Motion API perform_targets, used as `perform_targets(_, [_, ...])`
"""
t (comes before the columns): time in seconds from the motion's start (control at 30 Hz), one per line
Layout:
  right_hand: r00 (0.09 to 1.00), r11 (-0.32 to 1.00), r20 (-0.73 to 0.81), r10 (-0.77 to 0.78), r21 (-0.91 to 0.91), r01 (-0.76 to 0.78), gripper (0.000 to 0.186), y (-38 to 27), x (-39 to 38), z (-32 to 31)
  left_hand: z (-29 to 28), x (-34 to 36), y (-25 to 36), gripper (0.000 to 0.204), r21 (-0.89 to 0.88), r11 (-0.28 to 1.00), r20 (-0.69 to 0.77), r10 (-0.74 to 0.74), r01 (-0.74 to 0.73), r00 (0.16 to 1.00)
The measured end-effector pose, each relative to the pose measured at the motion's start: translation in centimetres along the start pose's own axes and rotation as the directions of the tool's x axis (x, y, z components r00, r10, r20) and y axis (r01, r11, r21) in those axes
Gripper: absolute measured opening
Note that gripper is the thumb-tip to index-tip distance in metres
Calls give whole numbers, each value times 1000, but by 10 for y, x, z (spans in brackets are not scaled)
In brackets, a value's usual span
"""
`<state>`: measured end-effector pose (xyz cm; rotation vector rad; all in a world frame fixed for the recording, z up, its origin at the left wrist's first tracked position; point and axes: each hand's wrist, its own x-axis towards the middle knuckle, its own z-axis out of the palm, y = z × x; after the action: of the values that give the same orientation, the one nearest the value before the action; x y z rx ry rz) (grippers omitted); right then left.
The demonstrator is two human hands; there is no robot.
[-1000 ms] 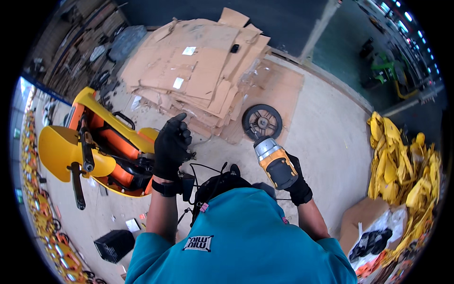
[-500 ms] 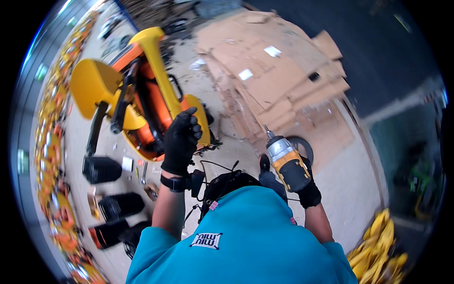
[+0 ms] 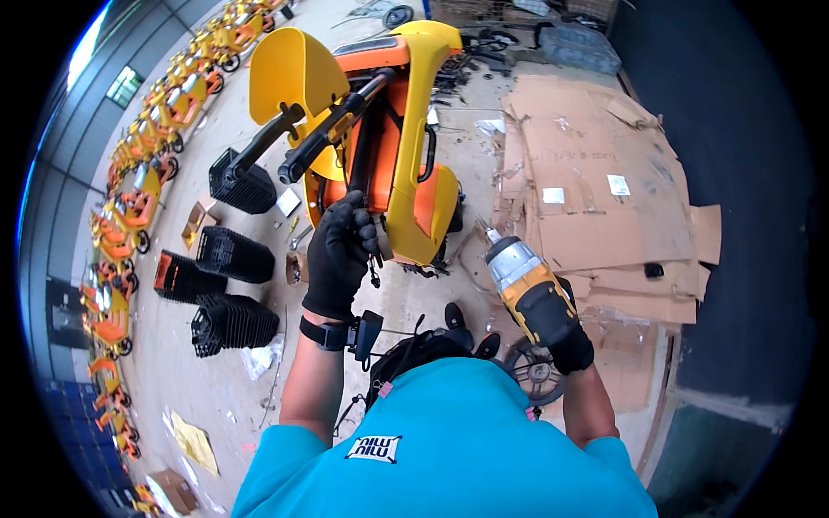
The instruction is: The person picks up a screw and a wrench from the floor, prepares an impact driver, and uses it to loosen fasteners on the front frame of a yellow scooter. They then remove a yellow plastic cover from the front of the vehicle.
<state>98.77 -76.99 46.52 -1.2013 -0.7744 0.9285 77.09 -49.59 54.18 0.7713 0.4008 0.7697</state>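
My right hand (image 3: pixel 570 341), in a black glove, grips a yellow-and-black cordless impact driver (image 3: pixel 528 293), its bit pointing up and away from me. My left hand (image 3: pixel 338 259), gloved too, is closed in front of the yellow-and-orange scooter body (image 3: pixel 406 164). A small dark piece (image 3: pixel 375 271) dangles beside its fingers; what the fingers hold is too small to make out. A black handlebar (image 3: pixel 332 134) and a yellow front panel (image 3: pixel 294 73) belong to the scooter, which stands just beyond my left hand.
Stacked black baskets (image 3: pixel 235 255) stand at the left, with a wrench (image 3: pixel 300 237) on the floor near them. Flattened cardboard (image 3: pixel 596 207) covers the floor at the right. A wheel (image 3: pixel 535 371) lies by my feet. Rows of scooters (image 3: pixel 142 207) line the far left.
My view has turned left, so the scooter and cardboard appear farther right. My left hand now overlaps the lower part of the scooter. The impact driver stays in my right hand.
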Motion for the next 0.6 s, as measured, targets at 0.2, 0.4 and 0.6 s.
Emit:
perform_targets(0.2, [976, 973, 174, -130, -168, 160, 39, 45, 77, -4, 10, 13, 15, 36, 61, 996, -88, 63, -57, 994])
perform_targets(0.4, [843, 782, 358, -401, -345, 519, 53, 6, 137, 25, -6, 35, 22, 37, -17, 997, -123, 71, -74, 990])
perform_targets(0.6, [951, 988, 279, -133, 118, 104, 60, -8, 172, 57, -7, 45, 27, 38, 118, 990, -179, 103, -83, 979])
